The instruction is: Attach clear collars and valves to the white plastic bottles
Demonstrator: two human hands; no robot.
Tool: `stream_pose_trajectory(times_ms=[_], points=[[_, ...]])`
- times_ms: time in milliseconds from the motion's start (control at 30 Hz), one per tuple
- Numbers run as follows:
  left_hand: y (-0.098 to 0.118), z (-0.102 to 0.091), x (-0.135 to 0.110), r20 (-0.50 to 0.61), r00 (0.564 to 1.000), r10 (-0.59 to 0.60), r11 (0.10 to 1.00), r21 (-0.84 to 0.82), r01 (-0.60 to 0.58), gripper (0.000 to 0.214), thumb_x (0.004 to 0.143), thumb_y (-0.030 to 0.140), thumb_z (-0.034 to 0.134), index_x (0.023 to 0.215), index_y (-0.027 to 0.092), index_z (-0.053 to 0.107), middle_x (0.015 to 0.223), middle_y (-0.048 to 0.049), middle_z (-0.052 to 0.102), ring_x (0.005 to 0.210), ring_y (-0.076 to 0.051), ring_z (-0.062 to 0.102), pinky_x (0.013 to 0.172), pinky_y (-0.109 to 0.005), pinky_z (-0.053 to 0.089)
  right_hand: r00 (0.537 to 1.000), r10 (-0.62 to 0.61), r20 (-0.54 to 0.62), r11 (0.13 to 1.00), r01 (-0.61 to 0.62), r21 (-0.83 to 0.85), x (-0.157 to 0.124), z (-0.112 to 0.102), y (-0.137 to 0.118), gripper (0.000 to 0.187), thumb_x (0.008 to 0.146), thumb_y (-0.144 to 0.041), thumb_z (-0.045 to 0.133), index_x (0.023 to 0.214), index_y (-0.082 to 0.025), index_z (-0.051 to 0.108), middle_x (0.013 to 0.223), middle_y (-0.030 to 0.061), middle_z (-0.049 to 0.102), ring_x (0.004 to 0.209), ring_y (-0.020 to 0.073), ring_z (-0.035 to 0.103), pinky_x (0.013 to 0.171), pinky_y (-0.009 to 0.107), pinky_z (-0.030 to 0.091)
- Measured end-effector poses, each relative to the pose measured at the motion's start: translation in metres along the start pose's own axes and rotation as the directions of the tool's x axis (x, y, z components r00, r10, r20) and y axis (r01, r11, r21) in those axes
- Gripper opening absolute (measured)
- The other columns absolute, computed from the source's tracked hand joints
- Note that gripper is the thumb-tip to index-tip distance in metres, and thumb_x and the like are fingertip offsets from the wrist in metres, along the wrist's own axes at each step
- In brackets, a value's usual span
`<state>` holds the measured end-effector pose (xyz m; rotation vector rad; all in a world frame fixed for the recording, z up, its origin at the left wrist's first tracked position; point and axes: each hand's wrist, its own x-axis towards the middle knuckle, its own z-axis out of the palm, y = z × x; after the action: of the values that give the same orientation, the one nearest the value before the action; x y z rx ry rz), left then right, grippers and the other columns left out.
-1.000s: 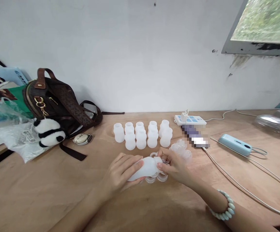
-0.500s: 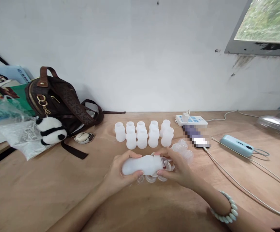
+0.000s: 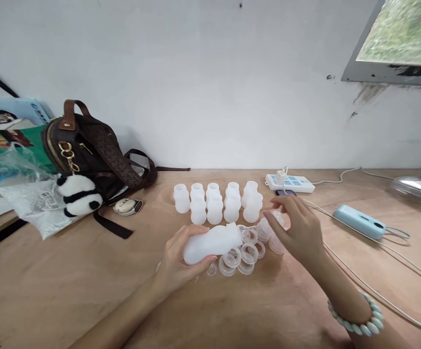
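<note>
My left hand (image 3: 176, 261) is wrapped round a frosted white silicone bottle (image 3: 213, 241) that lies on its side, its neck pointing right. My right hand (image 3: 299, 229) hovers to the right of it over a cluster of clear domed caps (image 3: 271, 231), fingers curled and pinched on something I cannot make out. Several clear plastic rings (image 3: 240, 256) lie on the wooden table (image 3: 86, 291) just below the bottle's neck. Behind them stand two rows of upright white bottles (image 3: 215, 202).
A brown bag (image 3: 90, 150) with a panda charm (image 3: 79, 195) and a plastic bag (image 3: 32, 203) sit at the left. A white power strip (image 3: 289, 182), cables (image 3: 373, 286), a pale blue device (image 3: 357, 221) and a clear lid (image 3: 419, 186) lie at the right.
My right hand has let go of the bottle's neck and moved right and up, over the clear caps. The left hand still holds the bottle, now tilted slightly up.
</note>
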<state>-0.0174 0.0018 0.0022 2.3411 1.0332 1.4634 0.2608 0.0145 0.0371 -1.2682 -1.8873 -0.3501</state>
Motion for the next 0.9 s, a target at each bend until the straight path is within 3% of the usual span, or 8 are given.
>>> stream_pose_trajectory(times_ms=[100, 233, 367, 467, 567, 633, 767, 900], points=[[0.001, -0.002, 0.0, -0.014, 1.0, -0.007, 1.0, 0.018, 0.007, 0.033, 0.079, 0.031, 0.073, 0.107, 0.022, 0.058, 0.096, -0.0049, 0.072, 0.084, -0.021, 0.07, 0.071, -0.029, 0.055, 0.994, 0.083, 0.071, 0.937, -0.054, -0.346, -0.001, 0.005, 0.015, 0.026, 0.091, -0.045, 0.052, 0.089, -0.02, 0.057, 0.083, 0.0098, 0.066, 0.076, 0.0268, 0.061, 0.062, 0.034, 0.039], [0.001, -0.002, 0.0, 0.007, 1.0, 0.022, 1.0, 0.014, -0.022, 0.033, 0.079, 0.032, 0.073, 0.107, 0.022, 0.057, 0.094, -0.0043, 0.072, 0.079, -0.02, 0.069, 0.071, -0.03, 0.055, 0.955, 0.176, 0.239, 0.932, -0.083, -0.353, -0.002, 0.007, 0.023, 0.028, 0.091, -0.046, 0.05, 0.077, -0.022, 0.054, 0.076, 0.005, 0.067, 0.061, 0.0214, 0.058, 0.057, 0.031, 0.034], [0.0, -0.002, 0.0, -0.002, 0.999, 0.05, 0.999, 0.002, -0.05, 0.036, 0.08, 0.031, 0.073, 0.11, 0.022, 0.056, 0.094, -0.0045, 0.071, 0.08, -0.02, 0.069, 0.071, -0.031, 0.054, 0.962, 0.268, 0.056, 0.954, -0.256, -0.157, 0.005, -0.005, 0.019, 0.027, 0.088, -0.047, 0.056, 0.08, -0.022, 0.056, 0.076, 0.0034, 0.064, 0.06, 0.0192, 0.055, 0.056, 0.03, 0.036], [0.001, -0.001, 0.001, -0.004, 0.998, 0.055, 0.998, -0.005, -0.055, 0.035, 0.08, 0.031, 0.073, 0.11, 0.022, 0.056, 0.095, -0.0046, 0.071, 0.08, -0.02, 0.069, 0.071, -0.03, 0.054, 0.96, 0.275, -0.044, 0.949, -0.264, 0.173, 0.006, -0.01, 0.009, 0.019, 0.088, -0.041, 0.06, 0.09, -0.022, 0.058, 0.079, 0.0028, 0.062, 0.064, 0.0177, 0.054, 0.06, 0.031, 0.042], [0.003, 0.0, 0.002, 0.0, 0.998, 0.066, 0.998, 0.006, -0.066, 0.035, 0.08, 0.031, 0.072, 0.11, 0.023, 0.056, 0.095, -0.0051, 0.072, 0.081, -0.021, 0.069, 0.071, -0.031, 0.055, 0.986, 0.133, 0.103, 0.847, -0.167, 0.505, 0.0, -0.004, -0.007, 0.013, 0.09, -0.034, 0.059, 0.096, -0.023, 0.057, 0.087, 0.0044, 0.061, 0.076, 0.0188, 0.058, 0.066, 0.031, 0.048], [0.004, 0.0, 0.001, 0.008, 0.996, 0.093, 0.995, 0.019, -0.093, 0.035, 0.081, 0.032, 0.071, 0.111, 0.023, 0.055, 0.095, -0.0054, 0.072, 0.081, -0.021, 0.069, 0.071, -0.032, 0.055, 0.983, 0.002, 0.185, 0.768, -0.12, 0.63, -0.008, 0.003, -0.018, 0.012, 0.091, -0.033, 0.058, 0.097, -0.023, 0.055, 0.09, 0.0052, 0.058, 0.081, 0.0197, 0.057, 0.068, 0.032, 0.049], [0.005, 0.002, -0.001, 0.035, 0.987, 0.154, 0.988, 0.017, -0.154, 0.036, 0.082, 0.032, 0.07, 0.113, 0.024, 0.054, 0.095, -0.006, 0.072, 0.082, -0.021, 0.069, 0.071, -0.032, 0.055, 0.975, -0.069, 0.212, 0.724, -0.097, 0.683, -0.017, 0.011, -0.031, 0.015, 0.092, -0.036, 0.058, 0.098, -0.024, 0.052, 0.091, 0.0048, 0.055, 0.08, 0.0199, 0.054, 0.066, 0.032, 0.047], [0.007, 0.004, -0.001, 0.06, 0.978, 0.198, 0.98, -0.008, -0.198, 0.041, 0.081, 0.031, 0.073, 0.115, 0.023, 0.053, 0.098, -0.0074, 0.072, 0.082, -0.022, 0.069, 0.071, -0.032, 0.053, 0.932, -0.154, 0.328, 0.689, -0.137, 0.712, -0.018, 0.011, -0.037, 0.034, 0.09, -0.042, 0.064, 0.116, -0.025, 0.054, 0.106, 0.0079, 0.061, 0.096, 0.023, 0.06, 0.081, 0.036, 0.051]])
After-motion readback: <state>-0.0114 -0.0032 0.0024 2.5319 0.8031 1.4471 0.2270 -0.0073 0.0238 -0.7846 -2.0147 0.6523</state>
